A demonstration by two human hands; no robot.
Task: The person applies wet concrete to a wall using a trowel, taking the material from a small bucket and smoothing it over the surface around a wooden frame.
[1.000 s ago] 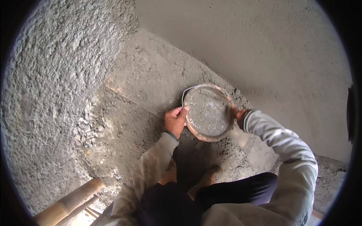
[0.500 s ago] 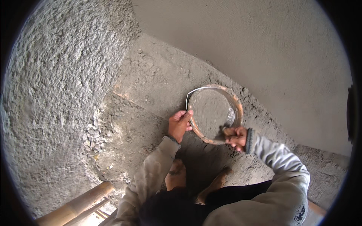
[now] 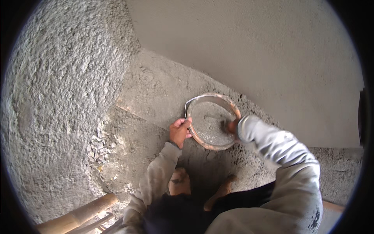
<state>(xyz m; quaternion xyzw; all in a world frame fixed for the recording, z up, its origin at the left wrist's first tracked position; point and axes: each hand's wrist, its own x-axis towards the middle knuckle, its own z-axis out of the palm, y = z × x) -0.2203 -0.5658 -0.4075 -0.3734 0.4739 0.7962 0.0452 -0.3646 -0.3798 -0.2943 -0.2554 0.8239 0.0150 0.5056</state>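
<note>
A round bucket [image 3: 232,105] with an orange-brown, mortar-smeared rim stands tilted before me. Wet grey mortar [image 3: 208,121] lies inside it. On its left side my left hand [image 3: 179,132] pinches the rim, thumb on top, close to the thin wire handle [image 3: 188,102]. At the right rim my right hand [image 3: 233,127] reaches down inside, closed around a short tool [image 3: 225,125] whose dark end meets the mortar. Sleeve and motion blur hide most of that hand, and the tool's exact kind cannot be made out.
Rough grey plaster [image 3: 74,78] covers the left wall; a smooth wall [image 3: 249,46] rises ahead and right. Stone chips [image 3: 98,149] lie in the left corner. A bamboo pole [image 3: 83,212] crosses the lower left. My bare feet [image 3: 180,181] stand below the bucket.
My right hand has gone from the bucket's near right rim up and inward, with the tool deeper inside. The mortar surface looks stirred and rougher. The bucket tilts more; my left hand keeps its hold.
</note>
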